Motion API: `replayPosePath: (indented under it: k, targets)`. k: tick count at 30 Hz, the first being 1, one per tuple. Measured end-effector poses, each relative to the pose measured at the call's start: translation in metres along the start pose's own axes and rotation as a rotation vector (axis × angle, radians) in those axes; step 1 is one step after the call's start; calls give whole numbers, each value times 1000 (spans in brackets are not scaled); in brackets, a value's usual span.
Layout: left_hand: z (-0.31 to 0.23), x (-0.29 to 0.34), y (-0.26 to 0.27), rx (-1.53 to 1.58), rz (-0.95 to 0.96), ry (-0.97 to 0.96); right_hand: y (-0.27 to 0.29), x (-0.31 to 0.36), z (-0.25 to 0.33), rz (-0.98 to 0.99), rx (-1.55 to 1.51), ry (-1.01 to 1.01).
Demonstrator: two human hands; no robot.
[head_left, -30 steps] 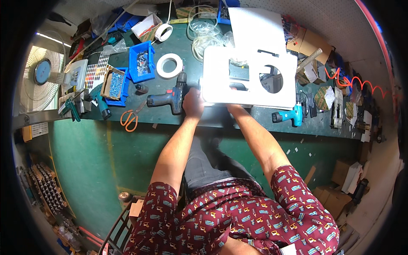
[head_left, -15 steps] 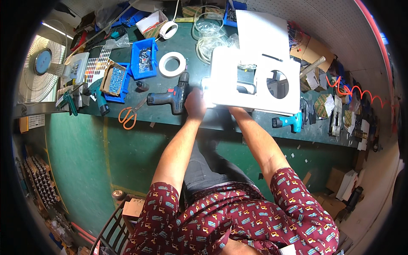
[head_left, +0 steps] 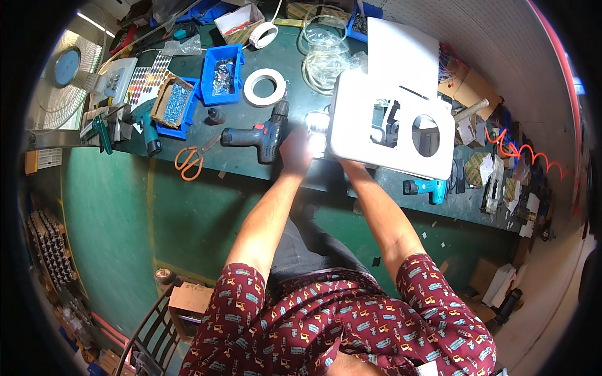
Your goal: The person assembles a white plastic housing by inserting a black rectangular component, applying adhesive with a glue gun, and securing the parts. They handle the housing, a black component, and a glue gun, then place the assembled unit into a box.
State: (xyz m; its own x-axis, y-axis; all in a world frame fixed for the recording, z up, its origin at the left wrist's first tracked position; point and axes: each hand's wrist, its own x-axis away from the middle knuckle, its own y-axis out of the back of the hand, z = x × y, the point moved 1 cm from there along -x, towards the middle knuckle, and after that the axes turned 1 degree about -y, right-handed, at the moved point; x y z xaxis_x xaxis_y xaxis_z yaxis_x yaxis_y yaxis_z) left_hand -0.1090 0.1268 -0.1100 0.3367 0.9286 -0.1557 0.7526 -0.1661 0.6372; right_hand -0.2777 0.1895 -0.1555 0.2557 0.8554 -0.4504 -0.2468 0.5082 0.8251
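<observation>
A large white plastic panel with a rectangular opening and a round hole lies over the near edge of the workbench, brightly glared. My left hand is closed at its left side, fingers on a small bright white part; glare and motion blur soften the fingertips. My right hand reaches beneath the panel's near edge, where its fingers are hidden. Black and grey parts show through the panel's openings. Just left of my left hand lies a dark cordless drill.
On the green bench are a roll of white tape, orange-handled scissors, blue bins of small hardware and coiled clear tubing. A teal power driver lies by the near edge. A fan stands far left.
The whole view has shifted slightly. The panel has moved right relative to my left hand, baring the small white part at its left side. Dark parts now show in the rectangular opening.
</observation>
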Motion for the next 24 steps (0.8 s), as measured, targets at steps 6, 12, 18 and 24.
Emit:
replayPosePath:
  k: [6, 12, 18, 24]
  targets:
    - [-1, 0, -1, -25, -35, -7, -5, 6, -19, -49, 187, 137]
    - [-1, 0, -3, -51, -21, 18, 8, 5, -15, 73, 471, 254]
    - [4, -1, -5, -50, -25, -15, 17, -9, -2, 75, 542, 353]
    - [-9, -3, 1, -29, 16, 22, 34, -29, 41, 111, -108, 44]
